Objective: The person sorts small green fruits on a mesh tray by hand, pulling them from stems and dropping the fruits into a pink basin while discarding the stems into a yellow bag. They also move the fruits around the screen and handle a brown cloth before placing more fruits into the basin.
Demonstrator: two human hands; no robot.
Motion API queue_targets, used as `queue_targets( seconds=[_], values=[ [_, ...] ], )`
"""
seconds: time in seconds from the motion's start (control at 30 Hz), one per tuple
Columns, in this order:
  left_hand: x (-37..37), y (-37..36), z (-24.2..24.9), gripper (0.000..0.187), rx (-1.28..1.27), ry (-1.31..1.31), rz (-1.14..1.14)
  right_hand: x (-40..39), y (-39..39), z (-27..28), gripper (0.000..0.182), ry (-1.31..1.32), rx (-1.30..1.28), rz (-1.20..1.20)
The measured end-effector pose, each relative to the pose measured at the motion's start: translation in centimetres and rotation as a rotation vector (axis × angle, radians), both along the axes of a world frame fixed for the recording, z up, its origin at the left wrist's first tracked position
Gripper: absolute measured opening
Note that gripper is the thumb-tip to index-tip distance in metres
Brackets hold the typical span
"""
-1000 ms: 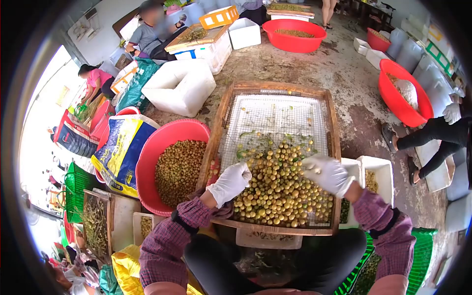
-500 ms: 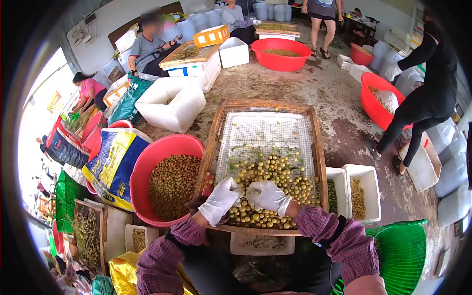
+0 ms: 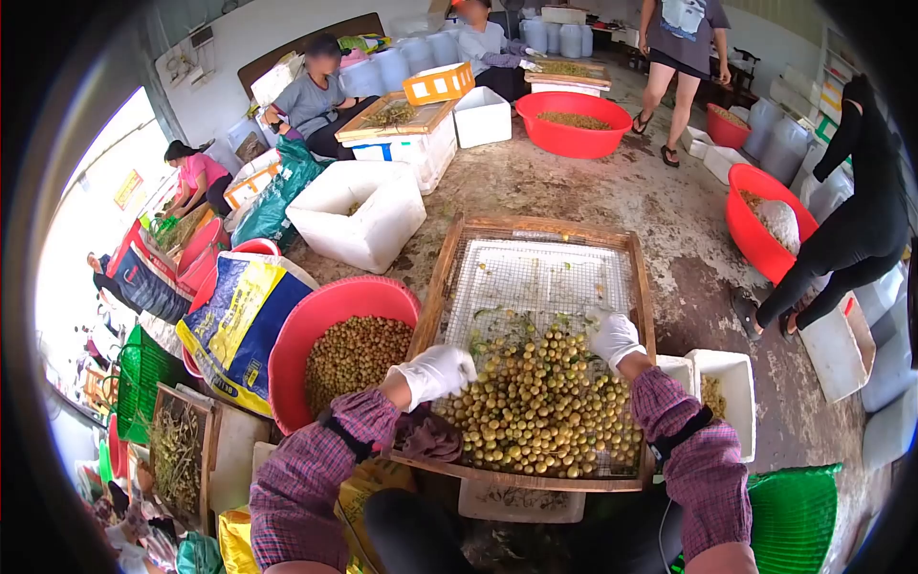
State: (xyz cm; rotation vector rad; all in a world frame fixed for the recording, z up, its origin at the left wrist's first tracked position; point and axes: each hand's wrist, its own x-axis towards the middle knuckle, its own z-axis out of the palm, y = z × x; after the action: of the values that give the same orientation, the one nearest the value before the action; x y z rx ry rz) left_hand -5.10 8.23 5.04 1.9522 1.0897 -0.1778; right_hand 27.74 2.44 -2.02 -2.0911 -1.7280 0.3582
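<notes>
Both of my hands wear white gloves over a wood-framed wire-mesh screen point(image 3: 448, 287). A heap of small round yellow-green fruits point(image 3: 540, 411) covers its near half, with bits of leaf at the far side of the heap. My left hand point(image 3: 436, 374) is closed, fingers curled, at the left edge of the fruits; whatever it may hold is hidden. Beside the right rail, my right hand point(image 3: 615, 340) reaches over the mesh at the heap's upper right, its fingertips blurred against the white background. A dark cloth point(image 3: 427, 435) lies at the screen's near left corner.
A red basin point(image 3: 292, 330) of similar fruits stands left of the screen. White foam boxes point(image 3: 724, 368) stand to the right, and a green basket point(image 3: 794, 512) is at lower right. Several people work around the room; a person in black point(image 3: 851, 206) bends near a red tub point(image 3: 741, 225).
My hands have moved apart: the right went up and right, the left stayed near the left side. The fruits look more spread toward the near edge. The camera view has shifted.
</notes>
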Motion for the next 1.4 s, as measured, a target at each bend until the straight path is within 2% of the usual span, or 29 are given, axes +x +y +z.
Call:
queue_targets(
  seconds=[0.03,0.07,0.1,0.17,0.27,0.3,0.37,0.4,0.47,0.5,0.53,0.57,0.6,0.63,0.7,0.77,0.83,0.9,0.97,1.03,1.1,1.13,1.17,1.2,1.23,1.3,1.33,1.37,1.4],
  values=[
    [0.6,1.4,-0.8,0.020,0.290,-0.006,-0.118,0.6,-0.1,0.0,0.021,-0.022,-0.043,-0.014],
    [1.3,2.5,-1.7,0.025,0.344,0.020,-0.063,1.3,0.2,-1.0,0.017,-0.065,-0.061,0.022],
    [1.6,4.1,-4.1,0.030,0.561,-0.072,-0.121,1.5,-0.2,-1.0,0.017,-0.061,-0.077,0.033],
    [2.7,5.0,-6.4,0.034,0.771,-0.185,-0.115,0.9,-1.0,-0.6,0.017,-0.049,-0.109,0.059],
    [4.3,5.3,-9.0,0.032,0.526,-0.119,0.160,0.9,-1.5,-0.8,0.021,-0.267,-0.115,0.244],
    [4.3,5.2,-9.1,0.029,0.617,-0.113,0.090,0.6,-1.6,-0.8,0.023,-0.360,-0.117,0.295],
    [3.6,4.8,-9.1,0.024,0.799,-0.090,-0.051,0.2,-1.7,-0.6,0.026,-0.375,-0.108,0.285],
    [3.4,5.1,-9.5,0.019,0.713,-0.106,-0.012,0.1,-1.6,-0.6,0.025,-0.360,-0.105,0.293],
    [3.5,3.7,-6.5,0.017,0.451,-0.183,0.102,0.1,-1.8,-0.5,0.026,-0.286,-0.093,0.231],
    [3.6,3.0,-5.2,0.017,0.321,-0.222,0.158,0.3,-1.9,-0.5,0.026,-0.124,-0.084,0.219],
    [3.4,2.8,-4.9,0.019,-0.063,-0.339,0.286,0.5,-1.9,-0.5,0.026,0.038,-0.075,0.207],
    [3.3,2.2,-4.3,0.020,-0.237,-0.441,0.326,0.5,-1.9,-0.5,0.026,0.200,-0.065,0.195],
    [3.2,1.2,-3.4,0.022,-0.412,-0.543,0.365,-0.5,-2.3,0.9,0.027,0.724,-0.171,0.130],
    [3.2,0.2,-2.5,0.024,-0.589,-0.645,0.401,-1.6,-2.9,2.0,0.027,0.946,-0.174,0.115],
    [3.2,-1.8,-1.3,0.029,-0.672,-0.756,0.363,-3.5,-4.1,3.3,0.025,1.390,-0.176,0.078],
    [3.1,-2.6,-1.9,0.029,-0.786,-0.817,0.351,-4.5,-4.7,3.4,0.032,1.575,-0.141,0.125],
    [2.7,-3.2,-1.7,0.028,-0.732,-0.736,0.361,-5.0,-5.4,3.4,0.033,1.713,-0.151,0.127],
    [2.2,-4.1,-1.6,0.027,-0.615,-0.619,0.336,-4.2,-6.2,3.8,0.032,1.590,-0.077,0.047],
    [1.8,-5.0,-0.5,0.023,-0.430,-0.458,0.277,-2.2,-7.5,6.7,0.018,1.293,-0.067,0.093],
    [1.3,-5.4,-1.8,0.017,-0.275,-0.379,0.218,0.5,-9.3,9.2,0.017,1.087,-0.013,0.043],
    [0.9,-5.2,-4.1,0.018,0.028,-0.404,0.033,3.7,-11.1,9.6,0.017,0.904,-0.013,-0.076],
    [1.5,-5.8,-3.4,0.019,0.117,-0.341,-0.027,5.7,-12.1,8.8,0.014,0.847,-0.035,-0.145],
    [2.1,-6.4,-2.6,0.021,0.209,-0.279,-0.086,7.6,-13.0,7.4,0.019,0.565,-0.042,-0.150],
    [2.5,-6.7,-3.2,0.024,0.421,-0.438,-0.221,9.4,-13.9,5.7,0.023,0.266,-0.130,-0.158],
    [3.2,-7.6,-3.2,0.032,0.475,-0.389,-0.297,10.4,-14.6,4.3,0.028,-0.034,-0.217,-0.163],
    [5.3,-9.7,-2.2,0.042,0.574,-0.354,-0.446,10.2,-16.8,2.2,0.037,-0.243,-0.218,-0.208],
    [6.2,-10.3,-2.3,0.048,0.560,-0.280,-0.556,8.7,-16.2,3.0,0.038,-0.235,-0.146,-0.146],
    [7.0,-10.9,-3.3,0.049,0.615,-0.310,-0.644,7.5,-16.0,4.0,0.037,-0.025,-0.188,-0.136],
    [7.5,-11.5,-3.5,0.049,0.660,-0.227,-0.700,6.4,-15.6,4.0,0.034,0.119,-0.180,-0.014]
  ],
)
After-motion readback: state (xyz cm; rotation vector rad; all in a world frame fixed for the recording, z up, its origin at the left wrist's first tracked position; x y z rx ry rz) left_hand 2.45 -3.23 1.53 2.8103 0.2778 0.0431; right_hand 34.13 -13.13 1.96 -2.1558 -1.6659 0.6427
